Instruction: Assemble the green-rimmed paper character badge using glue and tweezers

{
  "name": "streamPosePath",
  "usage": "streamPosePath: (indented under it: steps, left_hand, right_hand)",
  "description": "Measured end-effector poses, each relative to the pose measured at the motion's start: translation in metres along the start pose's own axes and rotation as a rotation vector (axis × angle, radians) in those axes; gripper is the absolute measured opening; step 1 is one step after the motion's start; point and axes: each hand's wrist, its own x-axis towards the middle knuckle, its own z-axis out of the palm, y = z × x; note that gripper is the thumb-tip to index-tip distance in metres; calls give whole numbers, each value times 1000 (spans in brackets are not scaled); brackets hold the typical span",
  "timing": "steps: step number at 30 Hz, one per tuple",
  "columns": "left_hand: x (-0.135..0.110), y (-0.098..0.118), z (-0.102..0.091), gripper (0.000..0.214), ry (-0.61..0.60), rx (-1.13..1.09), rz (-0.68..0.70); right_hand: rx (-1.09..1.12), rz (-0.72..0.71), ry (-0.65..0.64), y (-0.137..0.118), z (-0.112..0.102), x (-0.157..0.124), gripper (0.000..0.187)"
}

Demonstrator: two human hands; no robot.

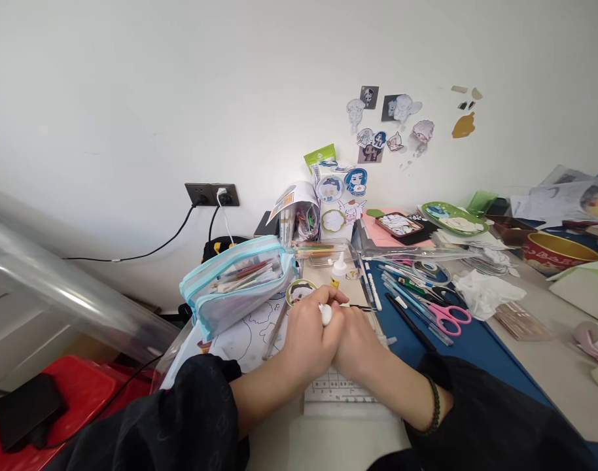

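Observation:
My left hand [306, 330] is closed, with a small white rounded piece [325, 314] showing between its thumb and curled fingers. My right hand [360, 343] presses against it, its fingers folded in and mostly hidden. A thin dark tool [362, 307] sticks out just beyond the right knuckles; whether I hold it cannot be seen. Both hands are over a board with a printed grid [341, 387]. Right behind them stands a white glue bottle [338, 269] with a yellow label. A round picture piece [300, 292] lies by the left fingers.
At left, a clear pencil case [240, 278] with blue trim rests on line drawings [250, 332]. Pink scissors [449, 318], pens [411, 322] and crumpled tissue [483, 293] lie at right. Further right is a red-gold bowl [557, 254]. Wall sockets [212, 194] have cables plugged in.

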Motion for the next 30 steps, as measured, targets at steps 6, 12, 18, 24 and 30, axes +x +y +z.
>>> streamPosePath:
  steps: [6, 12, 18, 24, 30]
  left_hand:
    - [6, 7, -9, 17, -38, -116, -18]
    - [14, -1, -29, 18, -120, -511, 12]
    - [24, -9, -33, 34, -158, -684, -94]
    - [20, -5, -28, 58, -266, -642, -144]
    - [16, 0, -30, 63, -341, -565, -93]
  right_hand:
    - [249, 25, -28, -8, -6, 3, 17]
    - [672, -156, -196, 1, -31, -3, 16]
    - [872, -150, -303, 8, -22, -6, 46]
    - [779, -230, -32, 3, -12, -9, 35]
    - [628, -369, 35, 4, -11, -12, 26]
